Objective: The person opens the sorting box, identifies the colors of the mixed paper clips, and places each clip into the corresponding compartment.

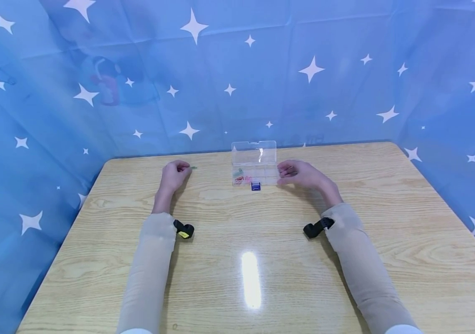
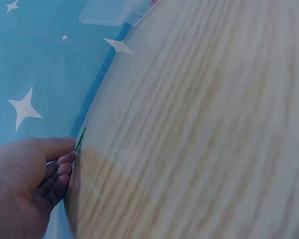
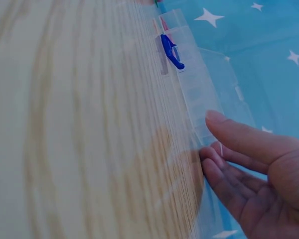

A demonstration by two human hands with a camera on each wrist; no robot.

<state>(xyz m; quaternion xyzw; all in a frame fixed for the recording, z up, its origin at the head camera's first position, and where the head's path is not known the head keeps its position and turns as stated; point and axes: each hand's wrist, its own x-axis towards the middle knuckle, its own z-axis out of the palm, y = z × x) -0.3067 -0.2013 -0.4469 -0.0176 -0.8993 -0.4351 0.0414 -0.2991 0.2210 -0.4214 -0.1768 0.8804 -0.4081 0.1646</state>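
Note:
A clear plastic storage box (image 1: 266, 174) stands at the table's back edge, its transparent lid (image 1: 247, 152) raised. Small red and pink pieces (image 1: 243, 179) and a green piece (image 1: 238, 172) lie in its left compartments. On the box's front is a blue latch (image 1: 256, 186). My right hand (image 3: 261, 172) holds the box's right end between thumb and curled fingers. Left of the box, my left hand (image 1: 173, 175) pinches a thin green paper clip (image 2: 80, 139) between thumb and fingertips, just at the tabletop.
The wooden table (image 1: 229, 250) reaches back to a blue star-patterned curtain (image 1: 220, 69). A black wrist camera (image 1: 185, 229) sits on the left sleeve, and another black wrist camera (image 1: 317, 227) on the right sleeve. A bright light reflection lies on the table's front middle.

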